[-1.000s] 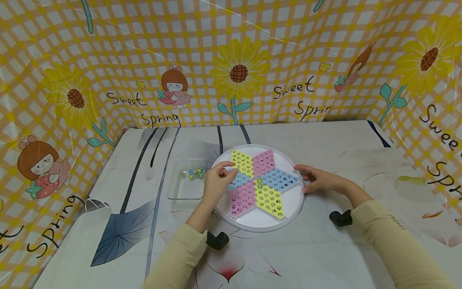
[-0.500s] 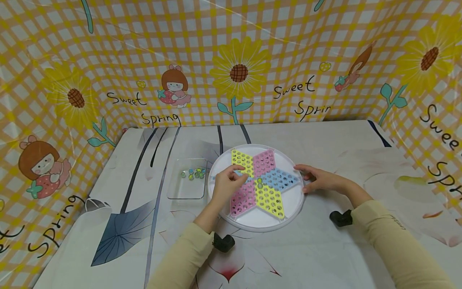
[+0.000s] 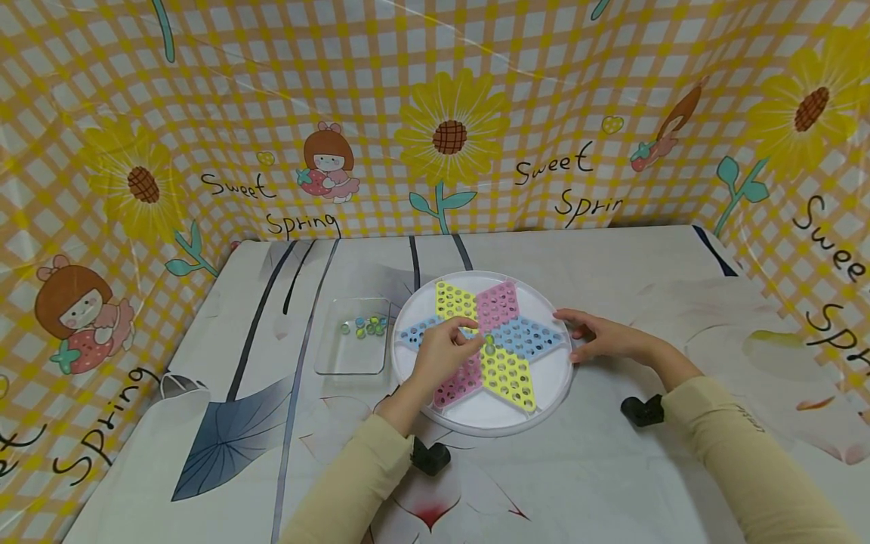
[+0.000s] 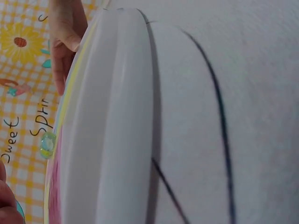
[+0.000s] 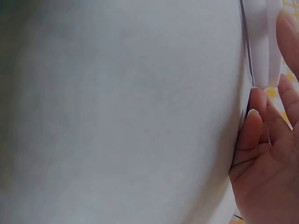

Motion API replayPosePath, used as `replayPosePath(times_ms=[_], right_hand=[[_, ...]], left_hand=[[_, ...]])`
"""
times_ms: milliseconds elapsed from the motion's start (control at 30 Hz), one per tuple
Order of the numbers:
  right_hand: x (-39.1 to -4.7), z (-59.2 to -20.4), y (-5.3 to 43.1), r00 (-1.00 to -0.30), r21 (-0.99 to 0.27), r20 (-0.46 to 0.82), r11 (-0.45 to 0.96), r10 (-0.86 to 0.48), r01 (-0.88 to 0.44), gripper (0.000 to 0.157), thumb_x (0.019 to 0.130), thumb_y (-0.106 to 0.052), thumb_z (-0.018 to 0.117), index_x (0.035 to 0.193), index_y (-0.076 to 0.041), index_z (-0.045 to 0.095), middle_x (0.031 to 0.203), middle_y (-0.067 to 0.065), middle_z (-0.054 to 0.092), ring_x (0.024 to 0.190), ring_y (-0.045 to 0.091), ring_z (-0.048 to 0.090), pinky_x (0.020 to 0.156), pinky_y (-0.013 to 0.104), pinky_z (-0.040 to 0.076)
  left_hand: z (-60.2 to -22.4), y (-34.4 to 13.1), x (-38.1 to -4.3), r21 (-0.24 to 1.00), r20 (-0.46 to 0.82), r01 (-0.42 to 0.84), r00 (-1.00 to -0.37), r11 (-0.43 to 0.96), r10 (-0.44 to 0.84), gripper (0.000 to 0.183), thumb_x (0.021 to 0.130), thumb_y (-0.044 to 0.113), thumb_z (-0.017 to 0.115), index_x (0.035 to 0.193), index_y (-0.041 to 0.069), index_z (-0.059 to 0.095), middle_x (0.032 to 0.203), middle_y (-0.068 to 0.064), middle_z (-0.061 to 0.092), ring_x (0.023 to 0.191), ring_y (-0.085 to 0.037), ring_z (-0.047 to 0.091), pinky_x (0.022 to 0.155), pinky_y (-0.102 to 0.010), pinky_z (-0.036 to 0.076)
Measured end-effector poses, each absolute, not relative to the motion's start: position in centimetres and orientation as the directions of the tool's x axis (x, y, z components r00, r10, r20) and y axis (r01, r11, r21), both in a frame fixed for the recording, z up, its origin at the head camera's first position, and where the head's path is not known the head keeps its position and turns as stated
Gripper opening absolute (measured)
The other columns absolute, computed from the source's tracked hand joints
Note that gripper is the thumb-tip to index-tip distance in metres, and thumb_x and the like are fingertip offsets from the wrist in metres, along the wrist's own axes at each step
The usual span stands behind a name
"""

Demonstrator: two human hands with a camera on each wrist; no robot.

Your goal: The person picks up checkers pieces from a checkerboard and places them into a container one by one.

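Note:
A round white Chinese checkers board [image 3: 492,421] with a pink, yellow and blue star lies on the table. Over its left half, my left hand [image 3: 445,351] has thumb and index finger brought together as if pinching a marble; the fingers mostly hide it. Just right of those fingertips, yellow-green marbles [image 3: 489,344] sit near the star's middle, and the left wrist view also shows a marble [image 4: 47,145] standing up from the board. My right hand [image 3: 605,338] holds the board's right rim between thumb and fingers; the right wrist view shows fingertips against the edge.
A clear square plastic box [image 3: 350,372] with several glass marbles [image 3: 370,327] stands left of the board. A white patterned cloth [image 3: 578,483] covers the table. Checked yellow fabric [image 3: 381,98] hangs behind and along both sides.
My left hand has moved right over the board, from its left edge toward the middle, uncovering the box and the blue left point. My right hand has stayed at the rim.

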State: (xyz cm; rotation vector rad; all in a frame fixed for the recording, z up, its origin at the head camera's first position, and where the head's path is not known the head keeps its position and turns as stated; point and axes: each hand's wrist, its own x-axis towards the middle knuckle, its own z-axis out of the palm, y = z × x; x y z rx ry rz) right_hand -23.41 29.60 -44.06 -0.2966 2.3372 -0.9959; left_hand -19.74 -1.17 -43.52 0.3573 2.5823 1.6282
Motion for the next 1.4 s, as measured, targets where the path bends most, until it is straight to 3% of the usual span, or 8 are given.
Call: replayPosePath(times_ms=[300,567,900,1400], right_hand=[[-23.5,-44.0,29.6,-0.808,-0.715,-0.424,0.698,-0.409,0.022,0.087,0.077,-0.03,0.072,0.145,-0.013,0.021,0.121,0.018,0.033,0.109,0.032,0.032,0.086,0.043,0.032],[-23.4,-43.9,29.6,-0.807,-0.716,-0.422,0.698,-0.413,0.018,0.086,0.077,-0.03,0.072,0.144,-0.013,0.022,0.119,0.018,0.034,0.109,0.032,0.032,0.085,0.043,0.032],[-23.4,-43.8,29.7,-0.809,-0.727,-0.403,0.687,-0.427,-0.001,0.085,0.077,-0.029,0.073,0.144,-0.012,0.023,0.117,0.018,0.035,0.108,0.03,0.032,0.085,0.041,0.032],[-23.6,-44.1,29.8,-0.807,-0.728,-0.414,0.685,-0.421,0.017,0.087,0.075,-0.031,0.074,0.144,-0.014,0.022,0.116,0.017,0.035,0.108,0.03,0.032,0.084,0.041,0.032]], left_hand=[[-44.3,-0.7,-20.1,0.837,-0.036,0.12,-0.962,0.535,0.272,0.027,0.082,0.027,0.067,0.105,0.013,0.064,0.062,0.005,0.056,0.049,-0.005,0.043,0.043,-0.018,0.031],[-44.5,-0.2,-20.2,0.75,-0.055,0.153,-0.955,0.643,0.292,0.027,0.082,0.031,0.067,0.103,0.015,0.065,0.065,0.007,0.052,0.052,-0.006,0.04,0.046,-0.019,0.031],[-44.7,0.7,-20.2,0.662,-0.051,0.159,-0.966,0.733,0.255,0.023,0.081,0.033,0.067,0.097,0.016,0.066,0.075,0.008,0.058,0.062,-0.004,0.048,0.053,-0.019,0.036],[-44.5,1.3,-19.8,0.606,-0.048,0.13,-0.979,0.785,0.199,0.022,0.08,0.036,0.068,0.092,0.017,0.067,0.064,0.01,0.052,0.062,-0.007,0.045,0.055,-0.021,0.032]])
